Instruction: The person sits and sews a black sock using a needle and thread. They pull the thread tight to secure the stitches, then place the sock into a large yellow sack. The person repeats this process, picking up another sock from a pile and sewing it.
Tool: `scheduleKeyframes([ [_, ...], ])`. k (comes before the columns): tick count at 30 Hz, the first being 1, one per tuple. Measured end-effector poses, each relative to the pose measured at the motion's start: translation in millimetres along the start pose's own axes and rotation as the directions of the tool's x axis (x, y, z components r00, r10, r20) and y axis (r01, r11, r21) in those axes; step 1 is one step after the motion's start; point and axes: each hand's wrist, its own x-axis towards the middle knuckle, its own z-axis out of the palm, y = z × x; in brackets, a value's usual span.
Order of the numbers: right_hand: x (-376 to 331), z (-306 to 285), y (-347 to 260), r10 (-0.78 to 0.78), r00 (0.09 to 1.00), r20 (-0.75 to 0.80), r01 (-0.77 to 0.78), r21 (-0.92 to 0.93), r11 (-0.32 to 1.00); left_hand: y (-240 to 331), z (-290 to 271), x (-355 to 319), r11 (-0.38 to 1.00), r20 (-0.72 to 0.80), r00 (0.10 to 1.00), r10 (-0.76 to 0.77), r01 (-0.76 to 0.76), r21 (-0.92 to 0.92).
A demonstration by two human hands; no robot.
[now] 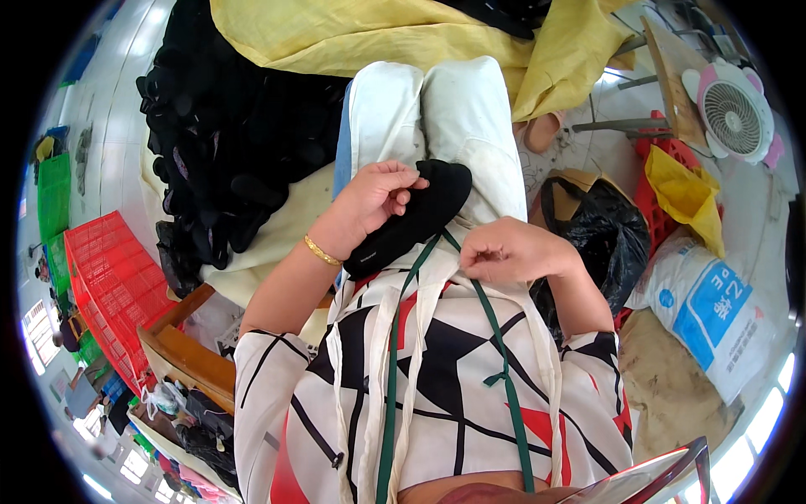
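Observation:
A long black fabric piece [417, 217] with a rounded end lies across my lap, over white cloth covering my legs [470, 109]. My left hand [382, 197], with a gold bracelet [321, 250] at the wrist, is over the piece's upper left edge. Thumb and forefinger are pinched together there; anything between them is too small to make out. To the right of the piece, my right hand [516, 250] is held above my lap with its fingers curled closed. Whatever it may hold is hidden. Green cords [411, 281] and pale apron ties [432, 277] hang beneath the hands.
A big heap of similar black pieces [243, 134] sits at the left. Yellow sheeting [369, 38] spreads ahead. On the right are a black plastic bag [609, 235], a white-and-blue sack [714, 307] and a fan [732, 113]. A red crate [113, 286] and wooden furniture [189, 344] stand left.

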Motion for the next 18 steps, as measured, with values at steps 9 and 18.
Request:
scheduleKeyframes([
  [9, 47, -5, 17, -0.307, 0.821, -0.482, 0.024, -0.509, 0.861, 13, 14, -17, 0.817, -0.066, 0.991, 0.114, -0.056, 0.574],
  [18, 90, -12, 38, -0.44, 0.781, -0.443, -0.154, -0.82, 0.552, 9, 4, -11, 0.676, 0.007, 0.949, 0.314, -0.229, 0.7],
])
